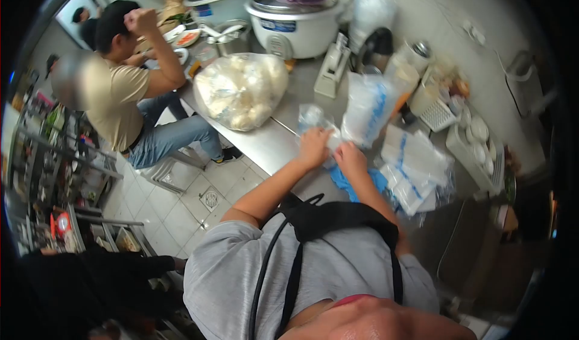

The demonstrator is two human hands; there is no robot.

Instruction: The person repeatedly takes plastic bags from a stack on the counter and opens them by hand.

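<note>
My left hand [315, 148] and my right hand [350, 157] are close together over the steel table, fingers closed. Between them they pinch a small clear plastic bag [312, 118], which extends beyond my left hand. Its contents are too blurred to make out. Just past my right hand stands a tall pack of clear plastic bags [367, 111] with blue print. Crumpled blue plastic [344, 186] lies below my hands. To the right are flat white packs [410, 170] with blue stripes.
A large clear bag of pale round pieces [241, 91] sits at the table's left edge. Behind are a rice cooker [291, 26] and a tape dispenser [332, 68]. A white basket [478, 141] stands right. A seated person [120, 86] is at left.
</note>
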